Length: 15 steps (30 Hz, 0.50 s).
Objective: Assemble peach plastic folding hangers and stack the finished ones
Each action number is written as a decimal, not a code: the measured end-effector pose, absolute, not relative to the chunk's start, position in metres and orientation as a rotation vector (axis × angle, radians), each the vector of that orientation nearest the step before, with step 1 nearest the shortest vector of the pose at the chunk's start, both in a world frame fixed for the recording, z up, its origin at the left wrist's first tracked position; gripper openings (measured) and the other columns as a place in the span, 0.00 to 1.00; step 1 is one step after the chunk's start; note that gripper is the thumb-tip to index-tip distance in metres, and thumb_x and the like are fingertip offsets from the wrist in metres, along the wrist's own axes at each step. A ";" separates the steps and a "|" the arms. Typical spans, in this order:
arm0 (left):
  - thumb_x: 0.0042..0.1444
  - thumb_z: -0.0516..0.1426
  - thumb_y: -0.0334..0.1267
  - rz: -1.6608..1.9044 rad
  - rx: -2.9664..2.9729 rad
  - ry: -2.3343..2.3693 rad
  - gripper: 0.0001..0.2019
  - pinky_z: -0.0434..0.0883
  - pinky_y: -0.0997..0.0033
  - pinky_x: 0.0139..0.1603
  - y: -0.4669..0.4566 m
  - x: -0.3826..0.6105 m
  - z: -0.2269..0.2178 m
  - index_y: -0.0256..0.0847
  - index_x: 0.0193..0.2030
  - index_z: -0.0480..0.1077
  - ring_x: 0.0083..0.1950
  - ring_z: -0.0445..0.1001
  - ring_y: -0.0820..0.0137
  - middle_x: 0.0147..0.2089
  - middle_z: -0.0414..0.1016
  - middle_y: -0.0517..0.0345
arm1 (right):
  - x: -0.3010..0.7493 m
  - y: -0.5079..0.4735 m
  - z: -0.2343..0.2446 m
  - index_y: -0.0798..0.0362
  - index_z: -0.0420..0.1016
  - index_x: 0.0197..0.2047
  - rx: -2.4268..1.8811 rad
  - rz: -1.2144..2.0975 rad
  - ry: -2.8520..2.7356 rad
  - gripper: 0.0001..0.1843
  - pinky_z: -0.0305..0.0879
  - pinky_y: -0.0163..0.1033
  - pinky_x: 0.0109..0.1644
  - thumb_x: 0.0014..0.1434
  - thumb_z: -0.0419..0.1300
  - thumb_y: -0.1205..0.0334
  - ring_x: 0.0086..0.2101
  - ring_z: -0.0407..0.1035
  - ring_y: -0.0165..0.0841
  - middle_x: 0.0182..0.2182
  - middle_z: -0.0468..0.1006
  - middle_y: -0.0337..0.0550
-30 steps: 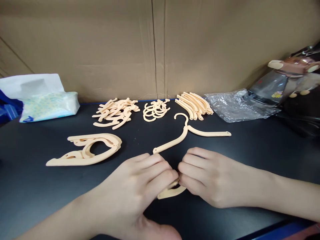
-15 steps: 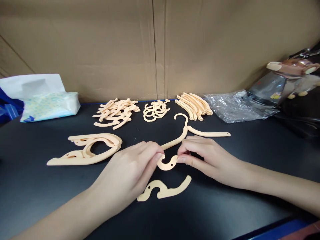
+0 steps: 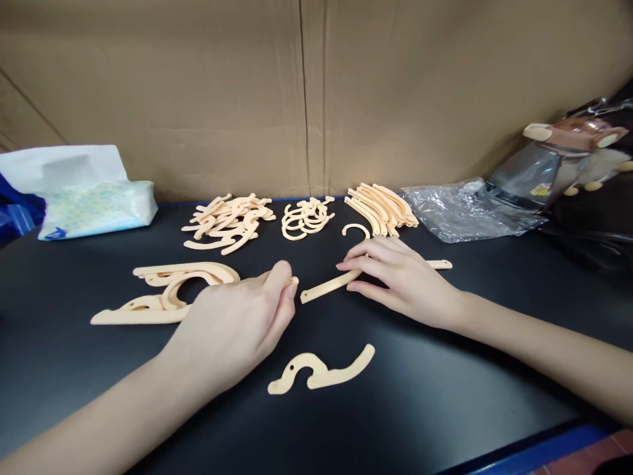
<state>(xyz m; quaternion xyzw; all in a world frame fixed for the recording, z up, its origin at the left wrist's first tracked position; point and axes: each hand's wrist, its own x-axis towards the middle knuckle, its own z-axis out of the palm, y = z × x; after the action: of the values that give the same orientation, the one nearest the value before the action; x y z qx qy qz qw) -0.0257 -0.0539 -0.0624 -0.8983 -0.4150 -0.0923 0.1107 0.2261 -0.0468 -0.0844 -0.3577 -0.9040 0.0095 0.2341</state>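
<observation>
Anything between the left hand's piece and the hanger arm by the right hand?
Nothing visible. A small gap separates the pale piece in the left hand from the hanger arm; the loose curved piece lies aside, nearer the camera.

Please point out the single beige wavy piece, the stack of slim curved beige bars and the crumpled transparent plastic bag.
Single beige wavy piece (image 3: 324,378): head view, near its middle.
Stack of slim curved beige bars (image 3: 382,208): head view, central bars.
Crumpled transparent plastic bag (image 3: 457,214): head view, middle.
</observation>
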 end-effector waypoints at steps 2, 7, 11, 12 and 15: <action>0.65 0.39 0.34 -0.133 -2.640 -1.295 0.11 0.47 0.73 0.18 -0.051 -0.026 -0.063 0.44 0.31 0.54 0.14 0.62 0.67 0.16 0.57 0.67 | 0.228 -0.043 -0.087 0.56 0.73 0.53 -0.972 0.011 -2.527 0.14 0.59 0.45 0.54 0.66 0.57 0.60 0.48 0.65 0.39 0.47 0.74 0.48; 0.64 0.39 0.35 -0.079 -2.769 -1.291 0.10 0.49 0.72 0.19 -0.050 -0.025 -0.067 0.44 0.32 0.54 0.17 0.67 0.65 0.18 0.65 0.63 | 0.222 -0.044 -0.087 0.55 0.76 0.42 -0.941 0.042 -2.532 0.09 0.60 0.44 0.50 0.68 0.55 0.63 0.42 0.67 0.36 0.40 0.76 0.45; 0.65 0.47 0.50 -0.113 -2.736 -1.268 0.15 0.49 0.72 0.20 -0.052 -0.024 -0.070 0.43 0.32 0.55 0.18 0.69 0.63 0.18 0.67 0.62 | 0.220 -0.045 -0.085 0.56 0.74 0.41 -0.892 0.100 -2.503 0.08 0.59 0.43 0.49 0.67 0.55 0.63 0.40 0.67 0.36 0.37 0.77 0.44; 0.64 0.48 0.52 -0.104 -2.714 -1.271 0.16 0.49 0.72 0.20 -0.052 -0.024 -0.070 0.43 0.32 0.56 0.18 0.69 0.62 0.18 0.67 0.62 | 0.220 -0.045 -0.085 0.56 0.74 0.41 -0.886 0.111 -2.493 0.07 0.59 0.43 0.49 0.67 0.55 0.63 0.40 0.67 0.36 0.37 0.77 0.43; 0.65 0.49 0.51 -0.077 -2.717 -1.272 0.16 0.49 0.72 0.19 -0.052 -0.025 -0.071 0.43 0.32 0.57 0.17 0.69 0.62 0.18 0.67 0.63 | 0.220 -0.045 -0.086 0.56 0.73 0.42 -0.865 0.147 -2.475 0.07 0.59 0.42 0.48 0.68 0.55 0.64 0.39 0.67 0.35 0.37 0.77 0.43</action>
<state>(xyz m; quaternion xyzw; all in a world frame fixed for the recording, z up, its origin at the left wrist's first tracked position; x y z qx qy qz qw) -0.0251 -0.0518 -0.0710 -0.9031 -0.4229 -0.0257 0.0703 0.2201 -0.0452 -0.0856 -0.3187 -0.9113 0.0540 0.2550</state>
